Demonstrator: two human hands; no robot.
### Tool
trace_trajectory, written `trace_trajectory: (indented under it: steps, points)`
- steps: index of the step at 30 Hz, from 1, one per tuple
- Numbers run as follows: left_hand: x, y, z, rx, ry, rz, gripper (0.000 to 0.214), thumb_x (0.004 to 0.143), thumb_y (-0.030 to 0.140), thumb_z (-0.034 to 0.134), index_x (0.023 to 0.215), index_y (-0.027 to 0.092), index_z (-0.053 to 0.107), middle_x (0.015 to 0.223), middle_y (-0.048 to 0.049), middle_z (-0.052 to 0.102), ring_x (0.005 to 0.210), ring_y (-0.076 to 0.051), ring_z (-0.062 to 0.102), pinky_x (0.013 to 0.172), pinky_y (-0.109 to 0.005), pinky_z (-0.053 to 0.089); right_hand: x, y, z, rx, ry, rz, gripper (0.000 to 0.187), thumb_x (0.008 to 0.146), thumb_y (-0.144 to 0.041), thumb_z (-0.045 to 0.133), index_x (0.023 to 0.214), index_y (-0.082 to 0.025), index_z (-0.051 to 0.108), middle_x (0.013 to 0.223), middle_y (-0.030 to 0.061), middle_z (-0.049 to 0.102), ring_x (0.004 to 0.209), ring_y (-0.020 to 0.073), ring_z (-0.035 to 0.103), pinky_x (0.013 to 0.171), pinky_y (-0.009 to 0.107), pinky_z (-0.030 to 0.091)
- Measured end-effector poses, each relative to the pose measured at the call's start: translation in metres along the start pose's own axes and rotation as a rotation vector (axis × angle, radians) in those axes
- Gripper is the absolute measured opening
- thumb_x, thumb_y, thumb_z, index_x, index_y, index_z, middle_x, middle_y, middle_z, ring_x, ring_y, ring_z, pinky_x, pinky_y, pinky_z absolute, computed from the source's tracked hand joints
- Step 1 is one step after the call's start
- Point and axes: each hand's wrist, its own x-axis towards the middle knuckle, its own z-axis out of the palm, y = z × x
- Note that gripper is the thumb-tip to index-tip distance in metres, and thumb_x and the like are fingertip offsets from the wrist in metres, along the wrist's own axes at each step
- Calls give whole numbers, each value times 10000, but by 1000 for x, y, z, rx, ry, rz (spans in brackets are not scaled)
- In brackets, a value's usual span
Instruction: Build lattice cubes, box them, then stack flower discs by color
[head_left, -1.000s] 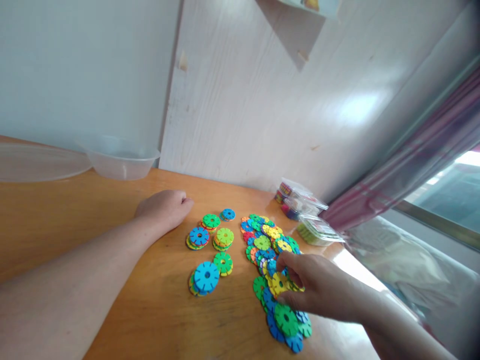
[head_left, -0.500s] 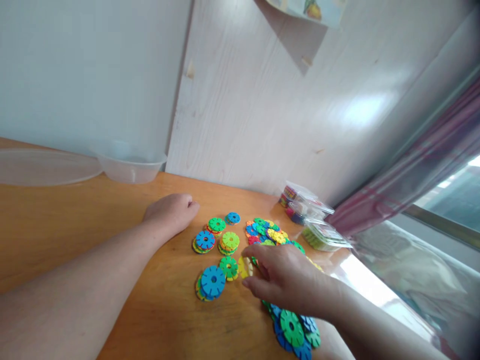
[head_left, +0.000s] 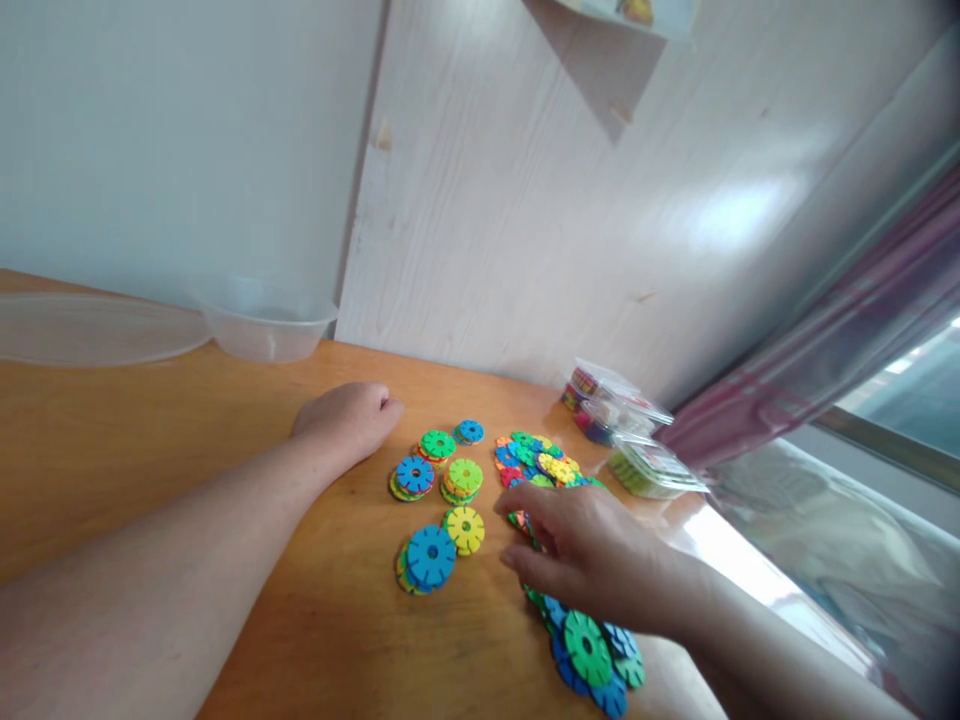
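My left hand [head_left: 350, 418] rests on the table as a loose fist, left of several small stacks of notched plastic discs; nothing shows in it. My right hand [head_left: 574, 545] hovers over the loose discs, thumb and fingers apart, holding nothing. Just left of its fingertips, a yellow notched disc [head_left: 465, 530] tops a stack beside one with a blue disc [head_left: 431, 557] on top. Farther back stand stacks topped by a lime disc [head_left: 464, 477], a blue disc [head_left: 415, 475], a green disc [head_left: 437, 444] and a small blue disc [head_left: 470, 432].
A pile of mixed discs [head_left: 587, 648] spreads under and around my right hand, partly hidden by it. Clear plastic boxes [head_left: 652, 465] sit at the back right by the wall. A translucent tub [head_left: 270, 338] and a round lid [head_left: 97, 330] stand at the back left.
The yellow disc has left my right fingers and lies on the stack that showed green on top. My right hand has opened and drawn slightly right. My left hand stays put.
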Motion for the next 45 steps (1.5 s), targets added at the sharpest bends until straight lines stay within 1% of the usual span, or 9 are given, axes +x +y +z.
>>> trace_trajectory:
  steps: [4, 7, 10, 13, 19, 27, 32, 37, 45]
  points:
    - [2, 0, 1, -7, -4, -5, 406, 813, 481, 386, 823, 238, 711, 856, -118, 727, 769, -299, 635, 578, -338, 360, -33, 15, -16, 47, -139, -13, 252, 854, -366, 641, 1082, -260, 663, 798, -14, 636, 670, 119, 530, 583, 243, 307]
    - [4, -1, 3, 4, -8, -16, 402, 802, 484, 394, 826, 240, 713, 865, -116, 730, 776, -307, 637, 576, -339, 359, -57, 25, -16, 45, -218, 13, 357, 797, -419, 706, 1131, -306, 651, 886, -13, 650, 744, 141, 555, 631, 248, 348]
    - [5, -1, 4, 14, -6, -13, 399, 805, 482, 389, 820, 241, 707, 875, -116, 728, 773, -304, 636, 567, -336, 348, -73, 28, -7, 25, -215, 84, 466, 761, -459, 730, 1197, -338, 617, 963, -1, 657, 818, 176, 579, 685, 269, 381]
    - [5, -2, 3, 7, -1, -9, 396, 803, 483, 392, 806, 238, 703, 862, -116, 725, 764, -299, 630, 565, -335, 344, -78, 27, 0, 12, -207, 105, 365, 782, -387, 696, 1134, -326, 624, 933, -6, 653, 807, 176, 578, 694, 278, 384]
    - [4, -3, 3, 5, 4, 5, 392, 819, 470, 376, 784, 235, 687, 850, -111, 718, 739, -286, 621, 546, -332, 319, -62, 22, -4, 57, -185, 67, 250, 790, -331, 675, 1029, -277, 626, 845, -23, 632, 703, 127, 530, 604, 249, 342]
    - [2, -3, 4, -12, 12, -4, 396, 827, 471, 375, 805, 241, 697, 846, -112, 713, 742, -289, 619, 560, -335, 322, 2, 1, 8, 24, -3, -45, 366, 838, -341, 640, 1188, -250, 587, 804, -11, 639, 669, 122, 528, 576, 248, 286]
    - [2, -1, 3, -6, 5, -5, 403, 839, 458, 354, 798, 240, 690, 868, -114, 713, 754, -289, 623, 549, -336, 316, 25, -4, 15, -52, 45, -80, 409, 844, -401, 639, 1223, -256, 590, 802, -5, 646, 646, 124, 535, 563, 251, 256]
    - [2, 0, 2, -10, 5, -3, 394, 841, 453, 353, 786, 240, 681, 865, -112, 711, 741, -280, 620, 545, -333, 311, 23, -2, 9, -8, 51, -54, 487, 840, -459, 652, 1279, -269, 560, 775, -14, 647, 657, 138, 548, 577, 254, 292]
    - [2, -2, 2, -28, 3, -11, 382, 808, 482, 398, 805, 251, 703, 832, -109, 717, 756, -295, 627, 585, -338, 351, -20, 43, -12, 81, 47, 61, 220, 909, -324, 577, 1107, -245, 631, 739, -26, 586, 641, 113, 508, 588, 248, 344]
